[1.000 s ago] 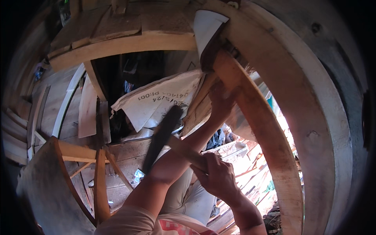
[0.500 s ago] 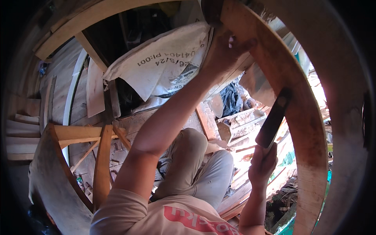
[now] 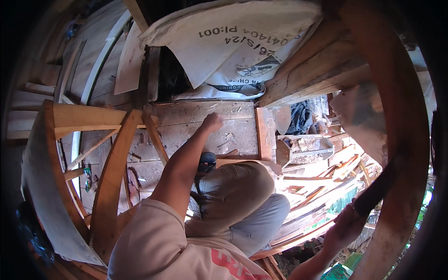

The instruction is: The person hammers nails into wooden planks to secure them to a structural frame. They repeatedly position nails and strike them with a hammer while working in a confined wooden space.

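My right hand (image 3: 344, 226) grips a long, dark, flat tool (image 3: 377, 187) by its lower end. Its exact kind is unclear. The tool's upper end lies in front of a large curved wooden board (image 3: 407, 112) at the right and blends into its dark face; whether they touch I cannot tell. My left hand (image 3: 213, 122) is away from the board, over the plank floor (image 3: 186, 114) ahead of my knees. Its fingers look curled closed, and nothing shows in them.
At the left stands a frame of curved wooden ribs (image 3: 108, 186). A printed white sack (image 3: 233, 42) hangs ahead, beside a thick timber beam (image 3: 317, 74). Scrap wood (image 3: 326, 184) lies heaped right of my knees, near a wooden trough (image 3: 303, 151) and a black plastic bag (image 3: 301, 117).
My left hand has left the curved board's upper part and come down over the floor. My right hand has shifted right and lower with the dark tool. The whole view has swung.
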Action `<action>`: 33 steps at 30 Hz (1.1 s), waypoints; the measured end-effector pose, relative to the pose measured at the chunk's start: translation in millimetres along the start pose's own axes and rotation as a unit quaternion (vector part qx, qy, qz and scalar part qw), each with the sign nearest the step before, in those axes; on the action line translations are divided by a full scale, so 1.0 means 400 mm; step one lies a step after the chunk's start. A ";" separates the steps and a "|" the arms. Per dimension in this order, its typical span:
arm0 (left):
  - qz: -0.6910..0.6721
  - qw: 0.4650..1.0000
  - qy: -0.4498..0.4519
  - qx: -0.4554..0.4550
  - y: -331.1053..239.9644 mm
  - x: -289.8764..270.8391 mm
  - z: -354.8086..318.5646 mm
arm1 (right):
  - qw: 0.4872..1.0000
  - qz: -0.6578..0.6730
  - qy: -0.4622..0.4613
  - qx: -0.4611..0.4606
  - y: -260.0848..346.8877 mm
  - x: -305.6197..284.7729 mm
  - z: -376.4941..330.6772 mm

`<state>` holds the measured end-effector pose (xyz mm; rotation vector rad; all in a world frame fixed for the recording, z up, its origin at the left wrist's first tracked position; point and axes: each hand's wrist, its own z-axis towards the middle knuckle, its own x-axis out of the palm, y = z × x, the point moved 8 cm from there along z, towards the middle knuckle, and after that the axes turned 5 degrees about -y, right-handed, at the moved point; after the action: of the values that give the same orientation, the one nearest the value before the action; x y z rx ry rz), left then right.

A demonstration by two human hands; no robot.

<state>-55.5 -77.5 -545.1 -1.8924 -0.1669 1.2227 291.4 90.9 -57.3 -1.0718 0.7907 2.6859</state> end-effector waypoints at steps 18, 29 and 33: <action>0.282 0.957 -0.011 0.066 0.017 0.237 -0.218 | 0.990 -0.035 0.082 0.105 0.033 -0.011 0.035; -0.458 0.749 -0.333 0.343 -0.708 -0.499 -0.218 | 0.995 -0.020 0.078 0.066 0.052 0.004 0.068; -0.463 0.674 -0.246 0.520 -0.931 -0.712 -0.468 | 0.992 -0.016 0.086 0.086 0.043 0.014 0.068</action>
<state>66.2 -101.0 -55.9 -0.2844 -0.5112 0.7332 265.5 90.1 -37.5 -1.2726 1.0050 2.4690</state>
